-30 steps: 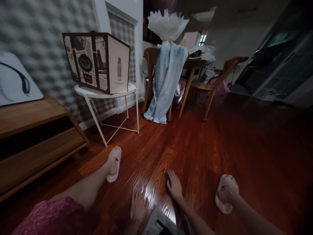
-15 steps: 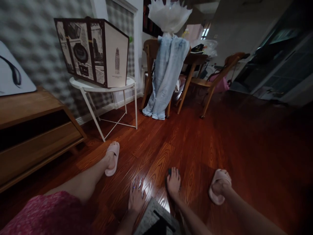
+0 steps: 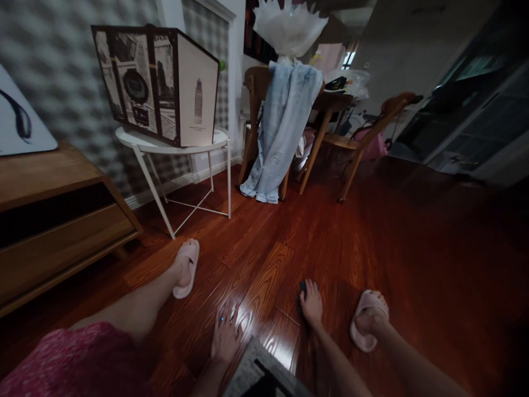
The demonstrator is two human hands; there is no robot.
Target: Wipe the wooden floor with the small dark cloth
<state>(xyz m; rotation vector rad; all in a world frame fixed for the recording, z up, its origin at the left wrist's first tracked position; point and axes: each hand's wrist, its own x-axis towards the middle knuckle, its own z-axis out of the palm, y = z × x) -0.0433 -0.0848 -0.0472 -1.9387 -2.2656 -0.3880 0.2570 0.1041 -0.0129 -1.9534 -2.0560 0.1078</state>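
Observation:
I sit on a red-brown wooden floor with my legs stretched out in pale pink slippers. My left hand lies flat on the boards with its fingers spread and a ring on one finger. My right hand rests on the floor farther right, its fingers laid over a small dark object that I cannot name. A grey speckled thing with a dark strap sits in my lap at the bottom edge.
A white round side table bears a printed box. A wooden cabinet stands on the left. Behind are wooden chairs, one draped with light jeans, and a dining table with a white bouquet.
My right hand has slid to the right across the floor with the small dark object under its fingers. My left hand has stayed flat. The view has shifted slightly.

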